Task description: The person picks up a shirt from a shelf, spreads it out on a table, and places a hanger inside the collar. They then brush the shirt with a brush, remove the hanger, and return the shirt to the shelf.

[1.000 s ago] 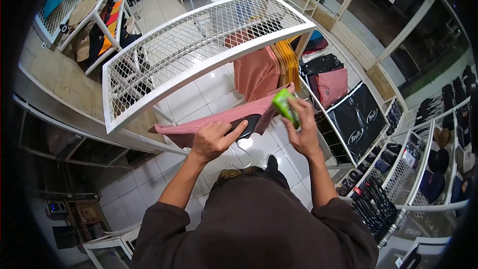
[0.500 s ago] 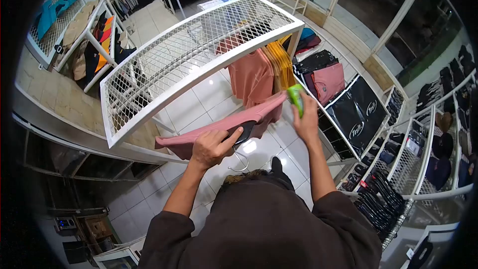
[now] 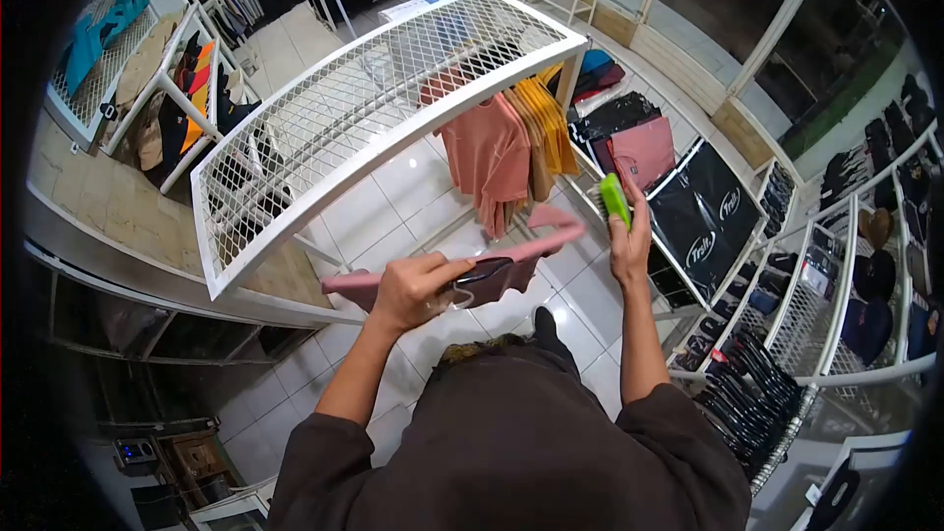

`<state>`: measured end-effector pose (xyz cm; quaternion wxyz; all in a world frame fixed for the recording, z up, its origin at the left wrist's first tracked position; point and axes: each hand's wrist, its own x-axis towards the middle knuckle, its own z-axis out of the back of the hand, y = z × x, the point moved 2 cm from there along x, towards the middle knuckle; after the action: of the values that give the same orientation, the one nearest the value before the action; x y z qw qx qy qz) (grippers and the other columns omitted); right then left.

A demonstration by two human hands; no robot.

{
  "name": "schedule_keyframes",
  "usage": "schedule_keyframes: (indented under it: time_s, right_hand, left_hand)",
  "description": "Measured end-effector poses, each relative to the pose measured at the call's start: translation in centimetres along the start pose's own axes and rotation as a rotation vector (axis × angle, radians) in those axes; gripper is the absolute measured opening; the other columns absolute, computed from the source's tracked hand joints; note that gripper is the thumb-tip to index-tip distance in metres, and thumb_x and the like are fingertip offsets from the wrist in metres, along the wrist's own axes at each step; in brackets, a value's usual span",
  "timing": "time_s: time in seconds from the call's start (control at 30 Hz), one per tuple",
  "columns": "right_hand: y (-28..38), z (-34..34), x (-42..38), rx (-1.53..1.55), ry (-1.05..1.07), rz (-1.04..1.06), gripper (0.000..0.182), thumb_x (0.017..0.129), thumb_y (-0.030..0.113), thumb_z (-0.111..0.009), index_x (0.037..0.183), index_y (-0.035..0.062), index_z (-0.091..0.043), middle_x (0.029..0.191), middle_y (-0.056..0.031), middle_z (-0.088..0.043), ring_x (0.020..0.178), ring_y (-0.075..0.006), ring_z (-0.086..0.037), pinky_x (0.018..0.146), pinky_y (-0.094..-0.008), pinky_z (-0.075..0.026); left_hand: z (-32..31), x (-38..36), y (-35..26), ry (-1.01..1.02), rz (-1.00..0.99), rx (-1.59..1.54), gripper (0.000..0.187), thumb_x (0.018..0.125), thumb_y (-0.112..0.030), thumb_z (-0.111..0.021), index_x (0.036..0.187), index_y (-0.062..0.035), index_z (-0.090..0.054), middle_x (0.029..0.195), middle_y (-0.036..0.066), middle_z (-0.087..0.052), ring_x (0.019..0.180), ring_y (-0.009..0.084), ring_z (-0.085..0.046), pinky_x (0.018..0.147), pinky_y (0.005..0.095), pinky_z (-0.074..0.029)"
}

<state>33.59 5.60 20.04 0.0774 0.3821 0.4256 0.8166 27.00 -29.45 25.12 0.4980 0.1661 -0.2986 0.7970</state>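
Observation:
My left hand (image 3: 418, 293) is closed around a dark clothes hanger (image 3: 484, 271) near its hook, below the front edge of a white rack. From that hanger hangs a pink T-shirt (image 3: 521, 273), seen nearly edge-on, its right end folded upward. A bright green brush (image 3: 617, 203) is gripped upright in my right hand (image 3: 631, 241), bristles facing left. The brush is apart from the T-shirt, to its upper right.
The white mesh-topped rack (image 3: 324, 172) stands in front, with salmon shirts (image 3: 484, 152) and yellow shirts (image 3: 544, 123) hanging under it. Black packages (image 3: 710, 221) lie on a low stand at right. Black hangers (image 3: 752, 393) hang at lower right; caps (image 3: 870, 310) line the right shelves.
My right hand has drawn the brush off the T-shirt's right end, moving it right. The T-shirt's right end has flipped up, and my left hand has turned, with its fingers more closed around the hanger.

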Motion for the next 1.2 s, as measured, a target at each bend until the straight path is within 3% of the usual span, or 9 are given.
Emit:
schedule_keyframes:
  time_s: [0.2,0.3,0.37,0.47,0.53,0.63,0.9,1.0,1.2]
  right_hand:
    - [4.6,-1.1,-0.2,0.159,0.66,-0.168,0.07,0.075,0.033,-0.088,0.133,0.0049,-0.062,0.113,-0.0109,-0.07,0.104,-0.0223,-0.066,0.094,-0.0332,-0.05]
    - [4.8,-0.4,-1.2,0.308,0.843,-0.355,0.077,0.07,0.029,-0.092,0.135,0.0036,-0.06,0.118,-0.0055,-0.067,0.107,-0.0156,-0.062,0.097,-0.0315,-0.048]
    - [2.4,-0.9,-3.4,0.387,0.74,-0.409,0.076,0.07,0.026,-0.09,0.136,0.0028,-0.059,0.119,-0.005,-0.066,0.107,-0.0156,-0.062,0.097,-0.0315,-0.048]
    - [1.8,-2.4,-6.2,0.657,0.504,-0.526,0.07,0.074,0.017,-0.084,0.135,0.0002,-0.056,0.119,-0.0027,-0.065,0.104,-0.0148,-0.062,0.096,-0.0311,-0.049]
    - [2.8,-3.6,-7.3,0.662,0.352,-0.554,0.066,0.072,0.011,-0.082,0.132,-0.0008,-0.056,0.118,-0.0036,-0.065,0.103,-0.0143,-0.062,0.095,-0.0305,-0.049]
    - [3.6,-6.3,-9.4,0.544,0.225,-0.473,0.071,0.069,0.007,-0.078,0.134,0.0001,-0.051,0.114,-0.0075,-0.065,0.102,-0.0171,-0.063,0.094,-0.0317,-0.05]
    - [6.1,-7.9,-8.5,0.399,0.33,-0.326,0.07,0.086,0.018,-0.073,0.145,0.0015,-0.039,0.132,-0.0205,-0.057,0.124,-0.03,-0.058,0.105,-0.0389,-0.044]
    - [5.4,-8.3,-6.7,0.5,0.272,-0.317,0.068,0.094,0.018,-0.065,0.152,0.0021,-0.033,0.136,-0.0172,-0.053,0.118,-0.0238,-0.055,0.104,-0.0372,-0.043]
    - [3.6,-8.4,-1.3,0.012,0.024,0.222,0.076,0.078,0.008,-0.07,0.147,-0.0019,-0.038,0.129,-0.0257,-0.048,0.121,-0.0449,-0.05,0.107,-0.0499,-0.04]
  left_hand:
    - [-1.0,5.8,0.8,0.022,-0.003,-0.259,0.027,0.066,-0.01,-0.082,0.091,-0.0095,-0.071,0.073,0.008,-0.063,0.068,0.0293,-0.064,0.06,0.0398,-0.05]
    - [-3.7,8.4,3.5,-0.028,0.065,-0.287,0.04,0.065,-0.024,-0.09,0.094,-0.0082,-0.069,0.087,0.01,-0.068,0.083,0.0317,-0.066,0.074,0.0421,-0.051]
    - [-4.9,9.7,2.7,-0.185,0.12,-0.303,0.051,0.063,-0.029,-0.092,0.103,-0.0073,-0.071,0.105,0.011,-0.068,0.103,0.0318,-0.064,0.092,0.044,-0.049]
    - [-7.9,9.3,1.6,-0.363,0.452,-0.169,0.058,0.072,-0.026,-0.091,0.121,-0.0058,-0.069,0.113,0.014,-0.067,0.107,0.0313,-0.063,0.094,0.0406,-0.05]
    - [-11.0,8.4,1.4,-0.196,0.607,-0.593,0.059,0.082,-0.023,-0.088,0.13,-0.0004,-0.062,0.113,0.011,-0.064,0.093,0.0189,-0.067,0.081,0.0327,-0.055]
    - [-12.0,8.0,0.0,-0.171,0.657,-0.651,0.071,0.084,-0.018,-0.085,0.143,0.0025,-0.05,0.115,0.015,-0.063,0.082,0.0139,-0.067,0.067,0.0267,-0.056]
    - [-11.9,6.0,3.4,-0.336,0.897,-0.846,0.042,0.093,-0.014,-0.072,0.128,0.0069,-0.063,0.093,0.01,-0.072,0.072,0.0095,-0.064,0.063,0.0252,-0.053]
    - [-9.6,5.6,3.9,-0.367,0.898,-0.87,0.034,0.101,-0.016,-0.066,0.125,0.0072,-0.065,0.086,0.006,-0.072,0.068,0.0076,-0.064,0.059,0.0227,-0.05]
    - [-5.2,6.1,1.8,-0.15,0.77,-0.83,0.027,0.107,-0.025,-0.054,0.113,-0.0003,-0.063,0.076,0.003,-0.063,0.057,0.0072,-0.052,0.054,0.0245,-0.044]
